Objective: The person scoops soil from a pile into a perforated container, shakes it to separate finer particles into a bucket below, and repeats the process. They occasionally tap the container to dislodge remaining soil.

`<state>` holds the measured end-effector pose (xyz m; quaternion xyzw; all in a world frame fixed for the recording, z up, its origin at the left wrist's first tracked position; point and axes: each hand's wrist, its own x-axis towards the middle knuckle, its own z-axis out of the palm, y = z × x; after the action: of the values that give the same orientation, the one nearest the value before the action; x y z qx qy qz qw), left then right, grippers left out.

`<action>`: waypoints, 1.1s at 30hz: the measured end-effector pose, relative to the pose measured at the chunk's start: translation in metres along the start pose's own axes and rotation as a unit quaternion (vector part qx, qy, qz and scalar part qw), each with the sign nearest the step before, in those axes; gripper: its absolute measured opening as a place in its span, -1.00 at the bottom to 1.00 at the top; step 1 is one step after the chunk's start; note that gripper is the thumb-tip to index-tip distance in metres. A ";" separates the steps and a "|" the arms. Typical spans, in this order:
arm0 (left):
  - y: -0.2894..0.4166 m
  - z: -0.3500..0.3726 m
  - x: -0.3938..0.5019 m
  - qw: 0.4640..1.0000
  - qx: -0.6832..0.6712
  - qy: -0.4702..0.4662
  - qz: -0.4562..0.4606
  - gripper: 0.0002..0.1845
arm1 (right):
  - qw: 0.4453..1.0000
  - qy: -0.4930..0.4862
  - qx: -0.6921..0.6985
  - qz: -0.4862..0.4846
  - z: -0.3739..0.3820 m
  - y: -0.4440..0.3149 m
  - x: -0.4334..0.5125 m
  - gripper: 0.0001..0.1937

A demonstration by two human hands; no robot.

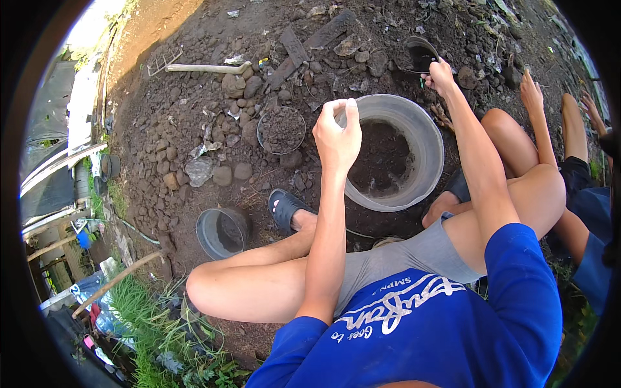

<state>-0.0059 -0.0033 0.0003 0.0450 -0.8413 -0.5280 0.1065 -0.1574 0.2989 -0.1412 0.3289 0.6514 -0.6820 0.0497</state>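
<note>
My right hand (440, 76) grips the rim of a small dark bucket (423, 54), tilted against the soil ahead of me. The bucket's inside is in shadow. A large grey plastic tub (429, 155) with dark soil (381, 155) in its bottom stands between my legs. At the tub's left rim is my left hand (338, 138), fingers curled and thumb raised. Whether it grips that rim or only hovers over it I cannot tell. A round container heaped with soil (281, 131) sits left of the tub. Nearer my left knee stands a grey bucket (223, 234).
A fork-like tool with metal tines and a wooden handle (208, 69) lies among stones at the far left. Dark boards (294, 46) lie ahead. Another person's hand (532, 94) and legs are close on my right. Grass (145, 310) grows at lower left.
</note>
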 end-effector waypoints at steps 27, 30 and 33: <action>0.103 -0.016 -0.041 0.996 -0.029 -0.072 -0.050 -0.52 | 0.988 -0.149 0.035 0.017 0.035 -0.096 -0.316 -0.65; 0.100 -0.029 -0.045 0.998 -0.020 -0.061 -0.026 -0.66 | 0.972 -0.220 0.039 0.078 0.024 -0.099 -0.314 -0.71; 0.096 -0.047 -0.053 0.994 -0.049 -0.081 -0.056 -0.67 | 0.945 -0.269 0.096 0.161 0.019 -0.099 -0.310 -0.79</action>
<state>0.0600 0.0072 0.0988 0.0436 -0.8166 -0.5755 0.0107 0.0276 0.1842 0.1008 0.2368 0.4837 -0.7870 0.3009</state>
